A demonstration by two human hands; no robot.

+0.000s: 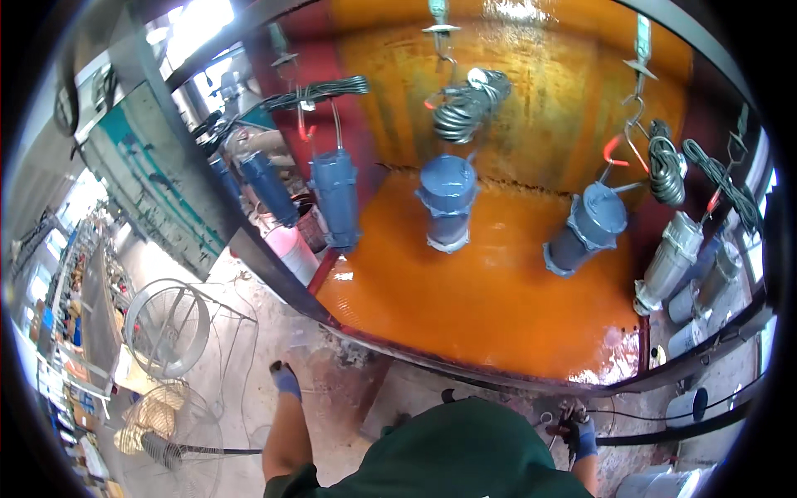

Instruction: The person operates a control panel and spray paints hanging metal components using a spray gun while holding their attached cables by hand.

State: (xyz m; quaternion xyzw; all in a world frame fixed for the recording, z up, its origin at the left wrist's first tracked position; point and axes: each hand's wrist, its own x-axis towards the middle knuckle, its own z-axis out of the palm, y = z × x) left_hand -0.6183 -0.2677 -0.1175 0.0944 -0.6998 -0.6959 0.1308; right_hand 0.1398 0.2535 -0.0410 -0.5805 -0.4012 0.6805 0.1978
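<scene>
My left hand (286, 378), in a blue glove with dark fingertips, hangs over the floor with nothing visible in it; its fingers look loosely apart. Low on the right, my gloved right hand (584, 433) is closed round a small metal spray gun (571, 412), partly hidden by the fingers. Ahead of me hang blue-painted pumps: one on the left (335, 199), one in the middle (448, 199) and one right of centre (588, 228). A grey pump (669, 261) hangs farther right. Both hands are apart from the pumps.
Behind and beneath the pumps is a wet orange basin (498, 299) with a dark front rim (465, 380). Coiled cables (469, 108) dangle from overhead hooks. A round fan (168, 328) stands at left. A black hose (681, 433) runs at right near several buckets (687, 407).
</scene>
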